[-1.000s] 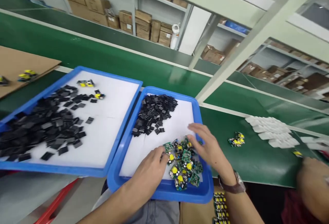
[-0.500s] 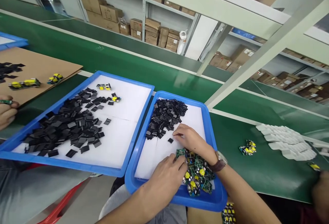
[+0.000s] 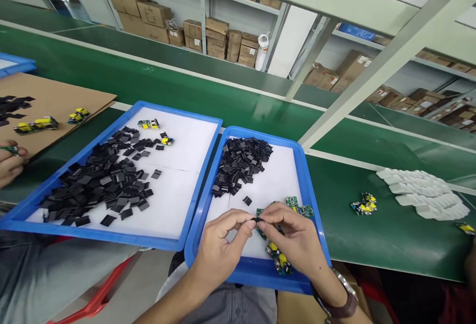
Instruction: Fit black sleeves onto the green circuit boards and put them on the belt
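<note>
My left hand [image 3: 220, 244] and my right hand [image 3: 293, 238] meet over the near end of the right blue tray [image 3: 305, 175]. Both pinch small parts between thumb and fingertips: a small black square piece [image 3: 256, 220] sits at the left fingertips, against a green circuit board [image 3: 261, 213] at the right fingertips. Under my right hand lie several green circuit boards with yellow parts [image 3: 278, 259]. A heap of black square pieces [image 3: 241, 162] fills the tray's far half, and one loose piece [image 3: 247, 200] lies near my hands.
A second blue tray [image 3: 107, 235] to the left holds many black pieces [image 3: 104, 180]. Another person's hand [image 3: 10, 162] is at the left edge by a cardboard sheet [image 3: 55, 100]. On the green belt [image 3: 372, 234] lie some boards [image 3: 363, 203] and white parts [image 3: 420, 192].
My right hand drew back from the black heap with a piece. My left hand lifted off the boards. Both hands came together in a pinch above the tray's near end.
</note>
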`<action>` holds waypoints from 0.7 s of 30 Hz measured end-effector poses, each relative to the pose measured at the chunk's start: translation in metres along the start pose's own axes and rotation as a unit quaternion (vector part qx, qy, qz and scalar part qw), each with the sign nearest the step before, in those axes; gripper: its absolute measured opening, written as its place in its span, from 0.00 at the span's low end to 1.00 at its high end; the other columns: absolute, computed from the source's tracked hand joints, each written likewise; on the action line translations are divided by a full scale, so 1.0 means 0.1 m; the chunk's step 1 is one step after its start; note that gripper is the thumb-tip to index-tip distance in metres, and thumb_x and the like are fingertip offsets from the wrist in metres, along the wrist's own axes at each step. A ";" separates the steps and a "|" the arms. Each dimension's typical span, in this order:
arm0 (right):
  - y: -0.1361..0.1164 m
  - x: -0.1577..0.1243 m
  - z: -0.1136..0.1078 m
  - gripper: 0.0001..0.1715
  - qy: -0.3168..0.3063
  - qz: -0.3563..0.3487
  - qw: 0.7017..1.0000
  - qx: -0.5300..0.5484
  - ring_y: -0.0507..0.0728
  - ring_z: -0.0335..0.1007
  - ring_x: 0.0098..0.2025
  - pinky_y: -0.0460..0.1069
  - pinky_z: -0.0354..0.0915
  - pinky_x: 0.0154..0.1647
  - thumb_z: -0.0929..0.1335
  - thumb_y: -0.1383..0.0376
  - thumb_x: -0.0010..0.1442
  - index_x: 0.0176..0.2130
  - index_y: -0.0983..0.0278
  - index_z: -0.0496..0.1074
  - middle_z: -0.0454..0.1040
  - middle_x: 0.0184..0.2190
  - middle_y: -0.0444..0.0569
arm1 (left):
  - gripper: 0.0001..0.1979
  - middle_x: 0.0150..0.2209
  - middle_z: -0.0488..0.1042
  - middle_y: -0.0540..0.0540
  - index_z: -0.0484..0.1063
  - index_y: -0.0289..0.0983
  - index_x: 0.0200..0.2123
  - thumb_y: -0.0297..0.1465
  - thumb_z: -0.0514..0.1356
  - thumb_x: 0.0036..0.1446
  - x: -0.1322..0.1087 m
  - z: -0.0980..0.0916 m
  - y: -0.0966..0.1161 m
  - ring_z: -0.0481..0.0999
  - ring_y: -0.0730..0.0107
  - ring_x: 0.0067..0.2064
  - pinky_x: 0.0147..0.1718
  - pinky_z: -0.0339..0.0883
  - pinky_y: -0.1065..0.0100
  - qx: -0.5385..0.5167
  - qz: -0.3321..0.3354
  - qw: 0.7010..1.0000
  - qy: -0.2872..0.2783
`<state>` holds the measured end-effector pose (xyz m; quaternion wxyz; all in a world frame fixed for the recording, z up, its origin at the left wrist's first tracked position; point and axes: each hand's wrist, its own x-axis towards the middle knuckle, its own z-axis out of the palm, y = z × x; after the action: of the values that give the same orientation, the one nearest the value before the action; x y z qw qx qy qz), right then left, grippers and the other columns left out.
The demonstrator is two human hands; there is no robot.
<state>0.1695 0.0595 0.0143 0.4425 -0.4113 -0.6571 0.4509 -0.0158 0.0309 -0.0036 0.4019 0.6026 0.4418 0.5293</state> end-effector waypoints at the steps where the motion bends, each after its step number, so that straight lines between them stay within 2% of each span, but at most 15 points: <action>1: 0.00 -0.02 0.02 0.03 -0.002 0.003 1.000 0.009 0.57 0.79 0.38 0.50 0.76 0.37 0.75 0.67 0.63 0.35 0.59 0.82 0.81 0.35 0.49 | 0.06 0.36 0.80 0.48 0.78 0.40 0.41 0.26 0.61 0.70 -0.02 -0.01 0.01 0.80 0.69 0.35 0.35 0.75 0.68 0.013 0.015 1.000 -0.001; 7: -0.01 -0.12 0.08 0.03 0.014 0.014 0.999 0.028 0.56 0.79 0.35 0.49 0.76 0.34 0.77 0.68 0.61 0.34 0.60 0.82 0.81 0.33 0.48 | 0.12 0.40 0.77 0.45 0.75 0.38 0.47 0.18 0.57 0.69 -0.08 -0.03 0.03 0.78 0.68 0.41 0.40 0.74 0.67 0.062 0.112 0.991 -0.038; 9: 0.00 -0.14 0.10 0.04 0.021 -0.004 1.000 -0.003 0.56 0.79 0.36 0.49 0.76 0.35 0.75 0.69 0.63 0.38 0.59 0.83 0.81 0.34 0.49 | 0.13 0.41 0.77 0.45 0.75 0.38 0.49 0.17 0.57 0.69 -0.08 -0.03 0.03 0.78 0.68 0.42 0.41 0.74 0.67 0.068 0.119 0.990 -0.034; 12: 0.01 -0.19 0.11 0.12 0.041 -0.048 0.996 -0.063 0.57 0.79 0.40 0.50 0.76 0.40 0.73 0.71 0.65 0.46 0.58 0.82 0.82 0.38 0.49 | 0.15 0.43 0.77 0.45 0.75 0.39 0.51 0.17 0.57 0.69 -0.08 -0.04 0.03 0.79 0.69 0.44 0.44 0.75 0.68 0.078 0.118 0.989 -0.037; 15: 0.01 -0.24 0.12 0.16 0.051 -0.085 0.991 -0.088 0.57 0.78 0.41 0.51 0.75 0.42 0.71 0.73 0.66 0.50 0.56 0.81 0.82 0.39 0.49 | 0.18 0.46 0.78 0.45 0.75 0.40 0.55 0.17 0.58 0.69 -0.09 -0.04 0.04 0.80 0.68 0.46 0.46 0.76 0.69 0.090 0.123 0.987 -0.043; 18: 0.02 -0.28 0.13 0.16 0.065 -0.074 0.992 -0.079 0.56 0.78 0.40 0.50 0.74 0.40 0.72 0.73 0.66 0.50 0.57 0.81 0.82 0.39 0.49 | 0.19 0.47 0.80 0.45 0.75 0.40 0.56 0.17 0.61 0.67 -0.10 -0.04 0.05 0.81 0.68 0.48 0.49 0.77 0.69 0.096 0.127 0.987 -0.018; 21: 0.02 -0.30 0.13 0.15 0.073 -0.056 0.994 -0.054 0.56 0.79 0.38 0.49 0.76 0.39 0.72 0.73 0.65 0.49 0.57 0.82 0.83 0.37 0.48 | 0.18 0.45 0.80 0.46 0.77 0.39 0.53 0.16 0.62 0.65 -0.09 -0.03 0.07 0.82 0.69 0.46 0.47 0.77 0.70 0.089 0.136 0.987 -0.011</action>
<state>0.1660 0.0284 0.0036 0.4910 -0.4284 -0.6685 0.3584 -0.0189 0.0200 0.0008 0.2762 0.6963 0.3963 0.5309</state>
